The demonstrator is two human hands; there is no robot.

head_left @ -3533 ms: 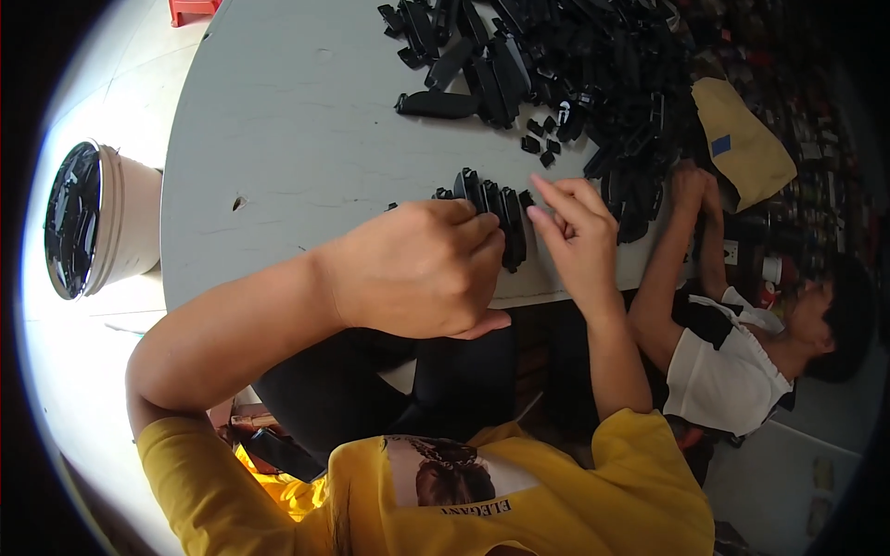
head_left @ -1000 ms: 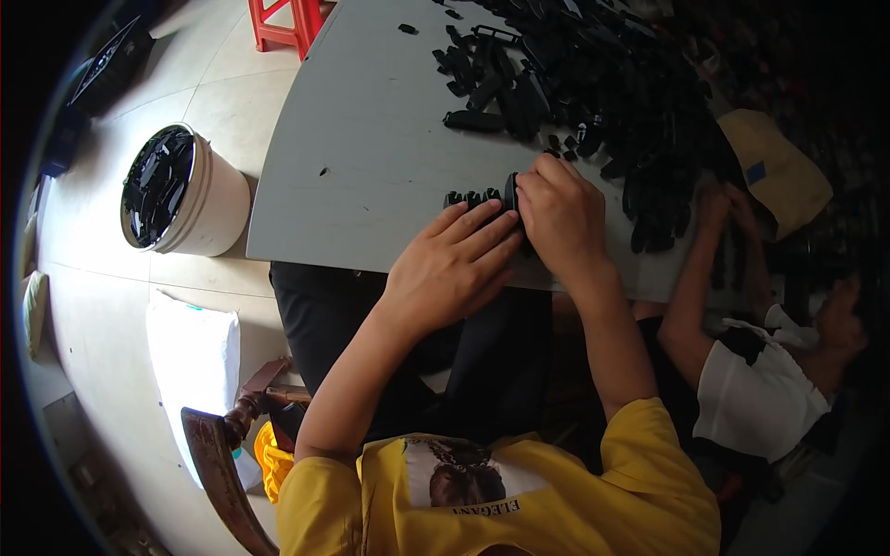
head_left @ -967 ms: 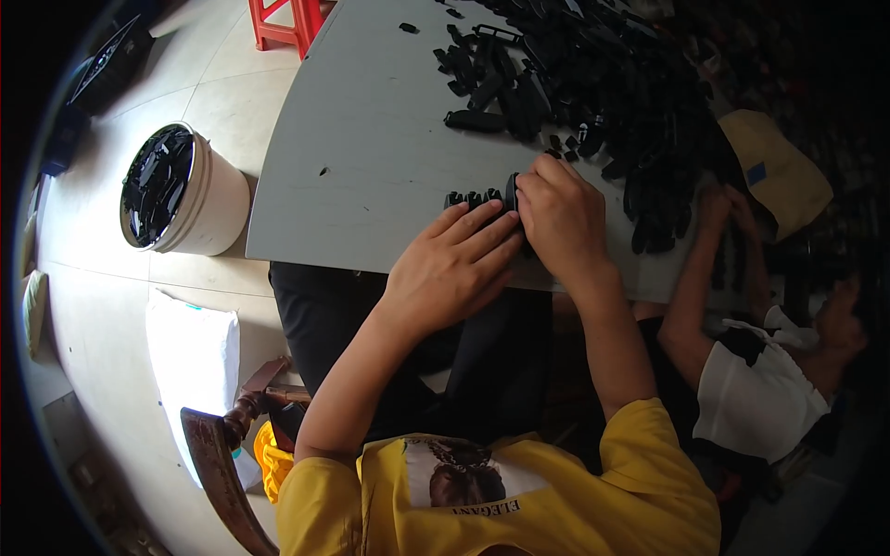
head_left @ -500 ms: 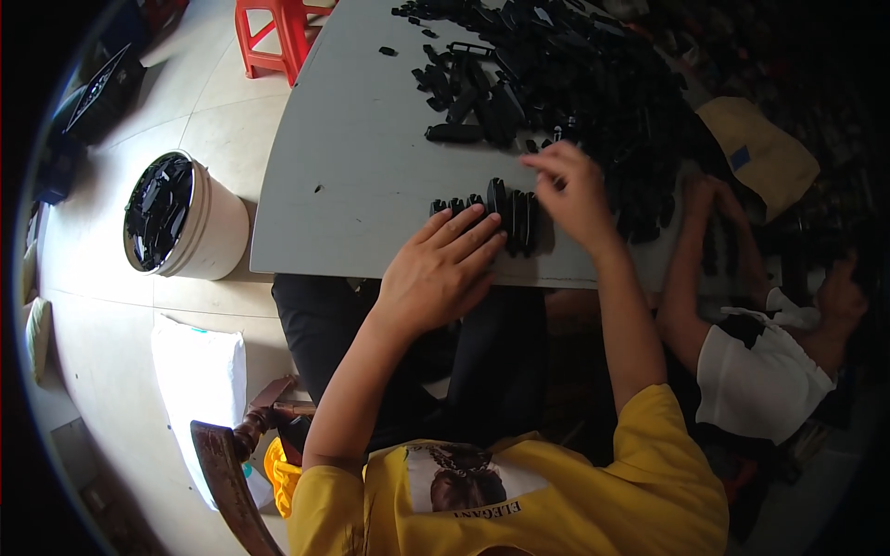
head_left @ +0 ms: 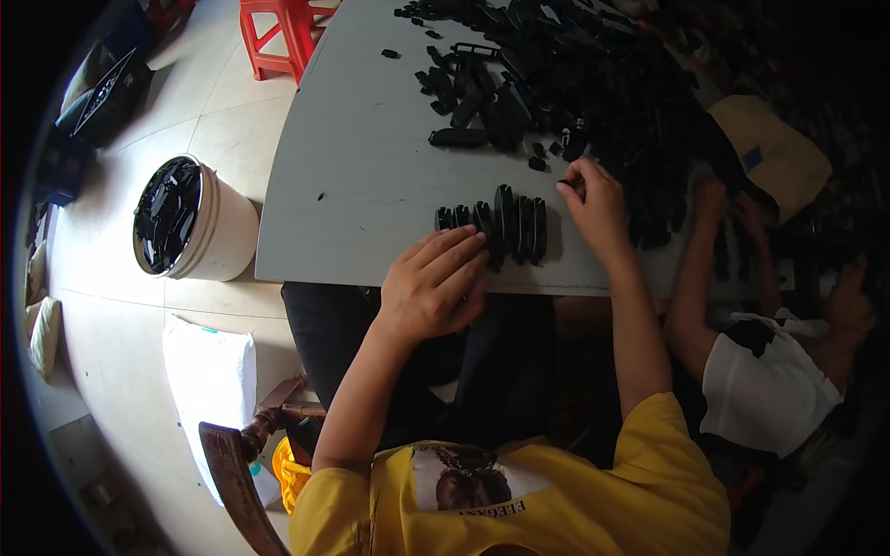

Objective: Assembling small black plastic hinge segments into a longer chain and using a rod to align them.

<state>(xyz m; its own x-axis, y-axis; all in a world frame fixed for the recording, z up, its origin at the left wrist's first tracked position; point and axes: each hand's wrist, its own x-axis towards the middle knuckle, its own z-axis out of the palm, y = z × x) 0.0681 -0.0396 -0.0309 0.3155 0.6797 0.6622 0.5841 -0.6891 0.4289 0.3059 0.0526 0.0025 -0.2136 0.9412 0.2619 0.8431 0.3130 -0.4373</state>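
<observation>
Several long black plastic pieces (head_left: 505,218) stand side by side in a short row close to the table's near edge. My left hand (head_left: 434,278) rests at the near left part of this row, fingers stretched out and covering some pieces; its thumb is hidden. To the right of the row, my right hand (head_left: 598,204) is closed in a pinch, with a small black piece (head_left: 564,183) showing at the fingertips. Just beyond it lie a few small loose black pieces (head_left: 537,163). A large heap of black plastic parts (head_left: 593,83) spreads over the far right of the table.
The grey table (head_left: 352,176) has a curved left edge. On the floor to the left stands a white bucket (head_left: 222,232) full of black parts, with a red stool (head_left: 278,37) farther back. A person in white (head_left: 769,385) works at the right, near a tan bag (head_left: 769,153).
My right hand has come from an open, blurred reach near the heap to a pinch with a small black piece. My left hand has slid slightly left and nearer, uncovering more of the row.
</observation>
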